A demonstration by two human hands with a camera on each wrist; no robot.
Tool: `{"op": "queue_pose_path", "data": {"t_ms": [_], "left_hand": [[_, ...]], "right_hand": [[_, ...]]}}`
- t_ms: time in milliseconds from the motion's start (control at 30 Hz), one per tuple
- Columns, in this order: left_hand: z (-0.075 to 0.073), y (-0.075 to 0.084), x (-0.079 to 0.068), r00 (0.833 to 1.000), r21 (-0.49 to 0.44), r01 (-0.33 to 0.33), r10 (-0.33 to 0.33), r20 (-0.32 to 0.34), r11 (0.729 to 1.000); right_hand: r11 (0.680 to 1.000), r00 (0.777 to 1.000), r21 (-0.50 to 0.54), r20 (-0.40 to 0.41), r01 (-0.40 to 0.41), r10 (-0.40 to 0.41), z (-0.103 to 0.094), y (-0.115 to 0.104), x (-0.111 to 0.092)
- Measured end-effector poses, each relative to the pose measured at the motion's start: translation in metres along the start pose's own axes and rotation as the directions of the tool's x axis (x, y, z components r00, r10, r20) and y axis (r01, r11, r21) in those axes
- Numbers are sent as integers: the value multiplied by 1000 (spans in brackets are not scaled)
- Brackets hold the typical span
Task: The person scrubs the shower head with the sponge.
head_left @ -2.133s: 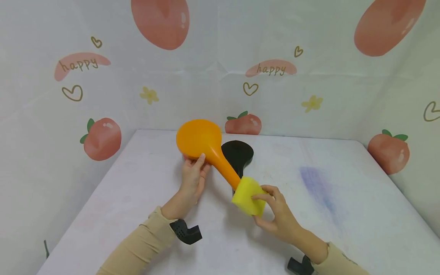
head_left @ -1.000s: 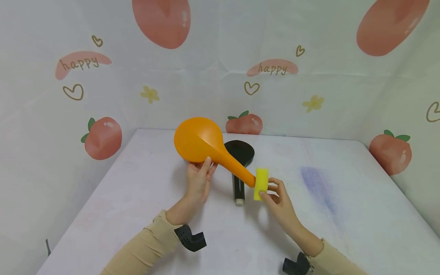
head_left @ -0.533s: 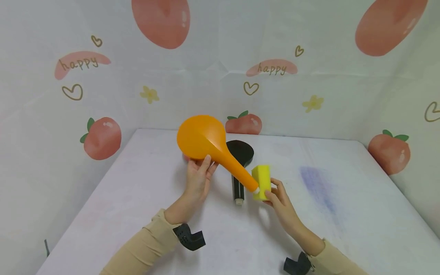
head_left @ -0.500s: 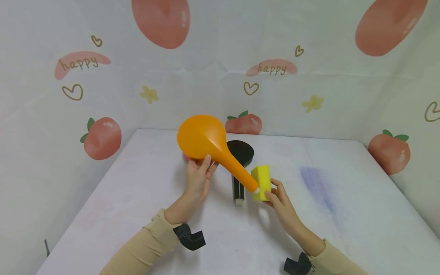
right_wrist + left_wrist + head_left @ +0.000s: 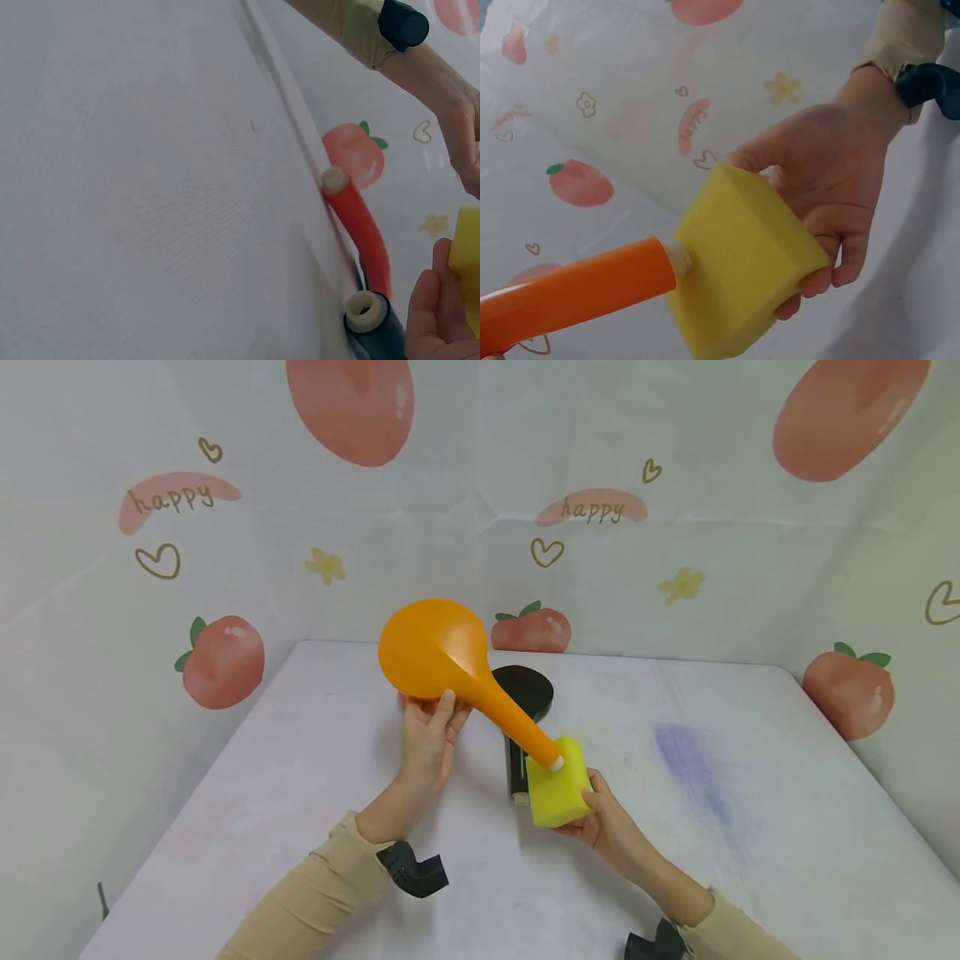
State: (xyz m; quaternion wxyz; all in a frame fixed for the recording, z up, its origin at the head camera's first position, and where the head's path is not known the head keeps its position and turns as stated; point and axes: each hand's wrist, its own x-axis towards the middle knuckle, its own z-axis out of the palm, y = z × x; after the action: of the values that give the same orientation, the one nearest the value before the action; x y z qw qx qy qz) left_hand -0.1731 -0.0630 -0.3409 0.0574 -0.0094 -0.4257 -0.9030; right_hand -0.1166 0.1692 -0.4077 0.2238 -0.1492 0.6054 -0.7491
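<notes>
My left hand [image 5: 427, 747] holds an orange plastic ladle [image 5: 435, 647] by the rim of its bowl, thumb on the rounded outside, other fingers mostly hidden underneath. The ladle's handle slopes down to the right and ends in a whitish plug. In my right hand [image 5: 611, 831] is a yellow sponge [image 5: 555, 797], gripped at its right side. The left wrist view shows the sponge [image 5: 735, 262] with its broad face against or right by the handle's plug [image 5: 678, 257]. Behind the orange handle, a black ladle [image 5: 525, 689] lies on the table, partly covered.
A sliver of red [image 5: 403, 699] shows behind my left hand. The right wrist view has a red handle [image 5: 364, 236] beside a dark handle [image 5: 371, 322]. The white table [image 5: 262, 827] carries a bluish smudge [image 5: 693, 772]. A fruit-printed white cloth [image 5: 420, 543] hangs behind.
The sponge has moved along the orange handle to its end, and lately turned its broad face to the head camera and dropped slightly. The ladle has risen a little; both grips persist.
</notes>
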Motion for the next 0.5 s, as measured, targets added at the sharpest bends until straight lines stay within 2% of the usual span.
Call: {"op": "queue_pose_path", "data": {"t_ms": [200, 367, 500], "left_hand": [[-1, -5, -3, 1000, 37, 9, -10, 16, 999], [0, -9, -4, 1000, 53, -2, 2, 9, 999], [0, -10, -5, 1000, 72, -18, 17, 25, 997]], "right_hand": [[996, 999, 87, -34, -19, 22, 2, -4, 3], [994, 991, 99, -126, -43, 55, 3, -8, 4], [993, 971, 104, -224, -64, 86, 3, -10, 7]]}}
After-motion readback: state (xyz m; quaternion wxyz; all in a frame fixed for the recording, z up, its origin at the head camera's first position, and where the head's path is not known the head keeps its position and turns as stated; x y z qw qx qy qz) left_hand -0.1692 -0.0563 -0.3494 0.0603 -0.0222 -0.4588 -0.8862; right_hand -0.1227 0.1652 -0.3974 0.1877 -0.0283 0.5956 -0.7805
